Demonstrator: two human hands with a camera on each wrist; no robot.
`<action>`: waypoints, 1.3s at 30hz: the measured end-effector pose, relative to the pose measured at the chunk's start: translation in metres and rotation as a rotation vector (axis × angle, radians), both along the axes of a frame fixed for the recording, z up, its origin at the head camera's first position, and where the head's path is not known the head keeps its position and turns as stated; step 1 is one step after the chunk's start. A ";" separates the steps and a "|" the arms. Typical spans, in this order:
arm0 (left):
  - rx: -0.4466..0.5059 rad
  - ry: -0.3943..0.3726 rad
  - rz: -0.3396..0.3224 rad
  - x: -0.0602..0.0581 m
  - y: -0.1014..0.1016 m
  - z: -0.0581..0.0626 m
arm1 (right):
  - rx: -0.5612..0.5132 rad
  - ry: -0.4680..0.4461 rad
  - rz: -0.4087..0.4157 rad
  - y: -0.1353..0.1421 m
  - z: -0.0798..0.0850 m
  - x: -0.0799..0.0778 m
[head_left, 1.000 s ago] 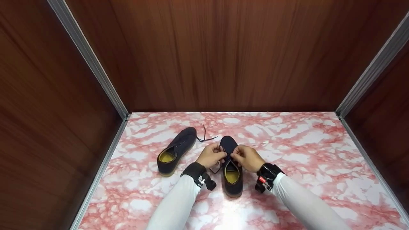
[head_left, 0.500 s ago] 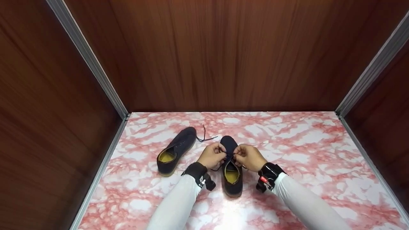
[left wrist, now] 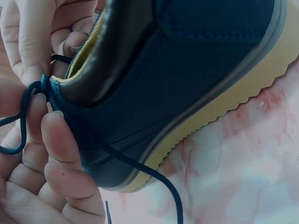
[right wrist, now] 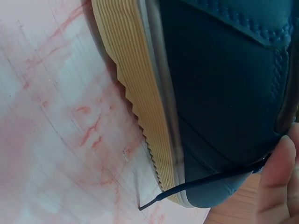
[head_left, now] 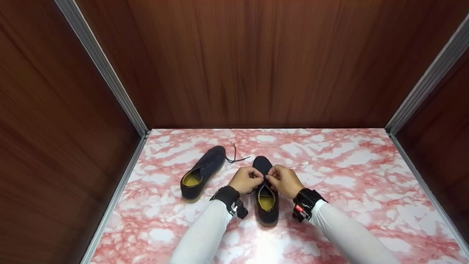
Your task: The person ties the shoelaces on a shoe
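A dark navy lace-up shoe (head_left: 267, 217) with a yellow lining stands on the patterned surface, its toe pointing away from me. Over its lacing my left hand (head_left: 246, 180) and right hand (head_left: 285, 182) meet, fingertips close together. Both pinch the navy shoelace. The left wrist view shows a lace loop (left wrist: 23, 122) at my left fingers (left wrist: 60, 140), right at the top of the shoe's opening. One lace end (left wrist: 140, 165) trails down the shoe's side. In the right wrist view, another lace end (right wrist: 210, 178) runs out from my right fingertips across the toe and past the sole.
A matching navy shoe (head_left: 207, 169) lies to the left, angled, with its loose laces (head_left: 234, 158) spread beside the toe. Dark wood panels (head_left: 263, 66) with grey metal corner strips enclose the red-and-white marbled surface (head_left: 348, 205) at the back and both sides.
My left hand has shifted slightly right, so the two hands now sit closer together over the lacing. My right hand moved out a little and came back. Both shoes stay in place.
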State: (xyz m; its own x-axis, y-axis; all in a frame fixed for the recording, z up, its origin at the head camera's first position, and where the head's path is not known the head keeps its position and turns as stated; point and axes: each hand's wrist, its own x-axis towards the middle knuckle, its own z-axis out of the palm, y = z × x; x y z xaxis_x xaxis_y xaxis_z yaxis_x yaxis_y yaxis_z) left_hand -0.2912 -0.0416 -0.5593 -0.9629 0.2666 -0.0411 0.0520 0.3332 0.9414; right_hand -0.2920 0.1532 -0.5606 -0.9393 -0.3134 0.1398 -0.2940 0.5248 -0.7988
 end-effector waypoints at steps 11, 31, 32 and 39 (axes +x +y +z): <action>-0.048 0.059 0.002 0.001 0.002 -0.003 | -0.105 -0.190 0.083 0.009 0.004 -0.003; -0.008 0.086 -0.015 0.005 -0.004 -0.005 | 0.023 -0.066 -0.036 0.002 0.001 -0.001; 0.000 0.081 -0.018 0.004 -0.005 -0.005 | 0.023 -0.060 -0.036 0.002 0.001 -0.001; 0.122 -0.006 -0.013 0.005 -0.007 -0.003 | -0.037 -0.090 0.004 0.005 -0.003 -0.002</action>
